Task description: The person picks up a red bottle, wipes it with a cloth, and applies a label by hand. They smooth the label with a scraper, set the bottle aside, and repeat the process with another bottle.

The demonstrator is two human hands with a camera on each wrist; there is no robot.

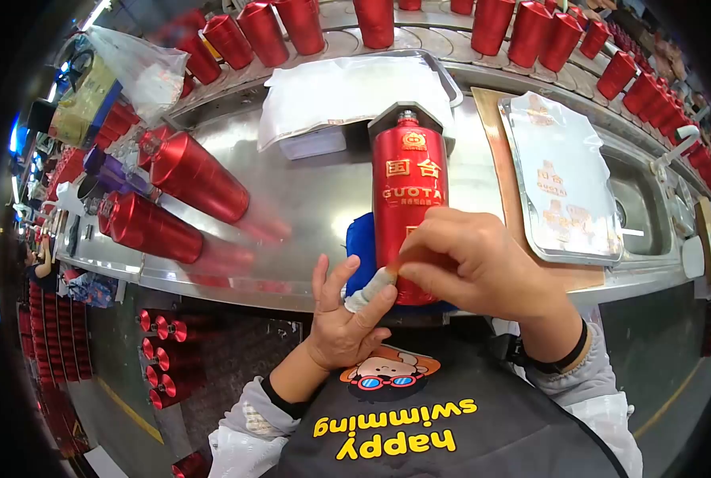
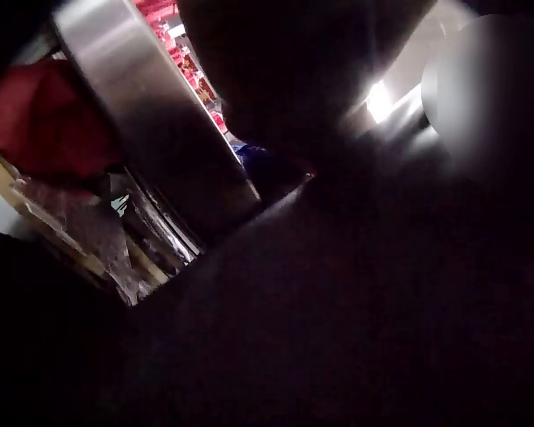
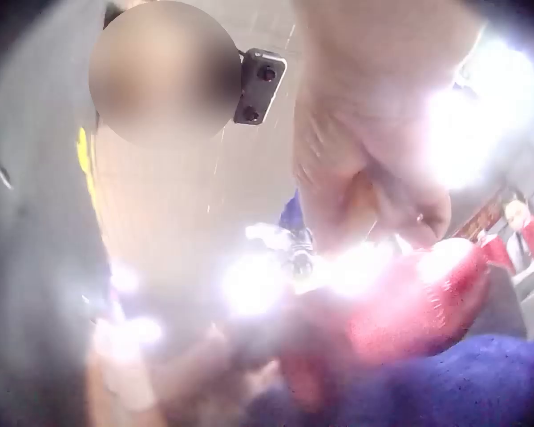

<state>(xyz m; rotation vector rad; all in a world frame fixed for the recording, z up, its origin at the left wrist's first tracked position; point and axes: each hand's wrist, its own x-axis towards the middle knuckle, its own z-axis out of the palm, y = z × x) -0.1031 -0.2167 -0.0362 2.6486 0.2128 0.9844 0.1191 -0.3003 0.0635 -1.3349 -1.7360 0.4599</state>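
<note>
A red bottle (image 1: 409, 187) with gold lettering lies in the head view, its neck pointing away, in front of me. Its neck end meets a grey holder (image 1: 443, 119), and a blue pad (image 1: 361, 253) shows along its left side. My left hand (image 1: 346, 315) is raised beside the bottle's base, fingers extended. One of its fingers wears a white wrap (image 1: 367, 293). Over the bottle's lower part, my right hand (image 1: 471, 259) bends its fingers and pinches at the tip of that wrap. The right wrist view shows the same right hand (image 3: 365, 169) above the glare; the left wrist view is mostly dark.
Two red bottles (image 1: 200, 177) lie on the steel bench (image 1: 291, 199) at left. A white-covered box (image 1: 315, 95) stands behind. On the right are a tray (image 1: 562, 183) with printed decal sheets and a sink (image 1: 642, 199). A conveyor with several red bottles (image 1: 375, 24) curves along the back.
</note>
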